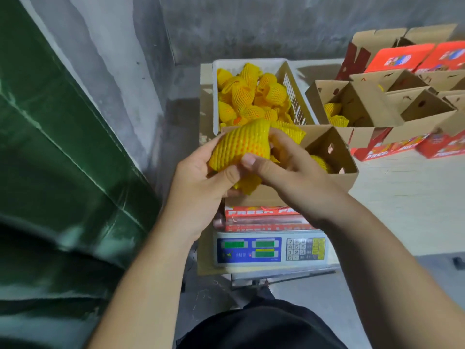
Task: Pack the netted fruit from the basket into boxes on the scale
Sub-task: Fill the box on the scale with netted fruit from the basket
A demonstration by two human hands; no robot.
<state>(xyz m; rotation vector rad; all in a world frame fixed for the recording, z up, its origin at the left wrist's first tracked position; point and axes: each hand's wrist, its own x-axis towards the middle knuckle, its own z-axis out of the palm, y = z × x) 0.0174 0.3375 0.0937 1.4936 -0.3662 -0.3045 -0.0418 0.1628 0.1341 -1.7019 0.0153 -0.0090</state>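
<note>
A fruit in yellow foam netting (pixel 240 147) is held between both hands above an open cardboard box (pixel 337 157) that stands on the scale (pixel 271 248). My left hand (pixel 201 177) grips the fruit from the left, thumb on the netting. From the right my right hand (pixel 284 167) pinches the same netted fruit with thumb and fingers. More netted fruit (pixel 322 163) lies inside the box, mostly hidden by my hands. Behind the box, a white plastic basket (pixel 294 84) is piled with several netted fruits (pixel 251 96).
Open cardboard boxes (pixel 352 102) and red printed boxes (pixel 402 59) stand in rows on the pale table at right; one holds netted fruit (pixel 334 114). A green tarp (pixel 50 147) fills the left. A grey concrete wall rises behind. The scale's keypad (pixel 297 249) faces me.
</note>
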